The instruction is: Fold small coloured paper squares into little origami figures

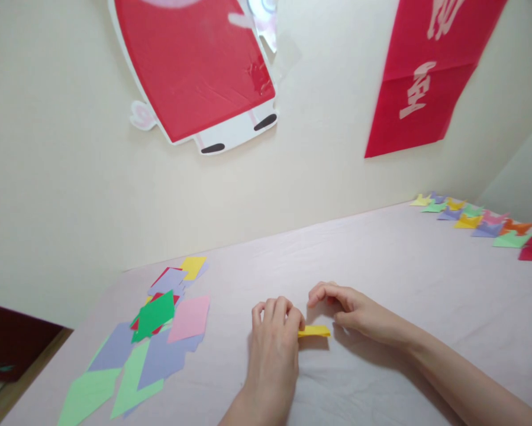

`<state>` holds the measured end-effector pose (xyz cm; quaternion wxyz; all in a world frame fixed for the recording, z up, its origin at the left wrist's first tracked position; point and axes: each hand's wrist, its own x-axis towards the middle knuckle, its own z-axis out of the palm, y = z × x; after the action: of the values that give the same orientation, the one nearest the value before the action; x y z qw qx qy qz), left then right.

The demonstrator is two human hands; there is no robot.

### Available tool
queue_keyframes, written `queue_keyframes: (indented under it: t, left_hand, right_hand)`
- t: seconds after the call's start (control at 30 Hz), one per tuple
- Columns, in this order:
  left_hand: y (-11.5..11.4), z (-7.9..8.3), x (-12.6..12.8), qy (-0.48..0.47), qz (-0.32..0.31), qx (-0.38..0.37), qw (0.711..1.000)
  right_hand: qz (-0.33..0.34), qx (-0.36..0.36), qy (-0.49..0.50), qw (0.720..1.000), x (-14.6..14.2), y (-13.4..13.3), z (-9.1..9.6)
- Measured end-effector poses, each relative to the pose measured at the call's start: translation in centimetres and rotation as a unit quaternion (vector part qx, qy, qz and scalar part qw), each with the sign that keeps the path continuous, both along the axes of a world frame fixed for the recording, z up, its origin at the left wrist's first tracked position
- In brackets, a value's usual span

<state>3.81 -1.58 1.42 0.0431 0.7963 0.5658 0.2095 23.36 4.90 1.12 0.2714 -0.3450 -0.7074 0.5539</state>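
Note:
A narrow folded strip of yellow paper [315,331] sticks out to the right from under my left hand [275,337]. The fingers of that hand are bent over the paper and grip its left end, which they hide. Just right of the strip, my right hand [348,309] hovers with curved fingers. A gap shows between its thumb and fingertips, and nothing is visible in it.
On the left lie loose paper sheets, among them a green sheet [157,316], a pink sheet [189,319] and a light green sheet [90,393]. Folded paper pieces [487,228] stand in rows at the far right. Behind the pale bed-like surface [266,260] rises a wall [314,148].

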Motion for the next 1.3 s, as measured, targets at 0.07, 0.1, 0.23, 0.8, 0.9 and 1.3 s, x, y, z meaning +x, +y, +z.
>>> queue_keyframes:
  t: [0.07, 0.1, 0.23, 0.8, 0.9, 1.3]
  left_hand:
    - [0.3, -0.1, 0.2, 0.008, -0.019, 0.026, 0.999]
    - [0.5, -0.1, 0.3, 0.008, -0.024, 0.044, 0.999]
    - [1.2, -0.5, 0.1, -0.002, -0.023, 0.096, 0.995]
    - [1.4, -1.5, -0.9, -0.017, -0.018, 0.149, 0.989]
    - [1.4, -1.5, -0.8, -0.013, -0.026, 0.145, 0.989]
    - [1.1, -1.5, -0.9, 0.004, -0.012, 0.173, 0.985]
  right_hand:
    - [0.016, 0.024, -0.002, 1.000, 0.0, 0.2, -0.1]
    - [0.016, 0.029, -0.001, 0.999, 0.0, 0.3, -0.1]
    - [-0.013, 0.017, -0.027, 0.999, -0.4, 0.1, -0.1]
    - [-0.067, 0.036, -0.123, 0.989, -3.2, -1.1, 0.3]
    - [-0.065, 0.037, -0.121, 0.990, -3.3, -1.1, 0.2]
    - [-0.073, 0.046, -0.129, 0.988, -3.2, -0.8, 0.0]
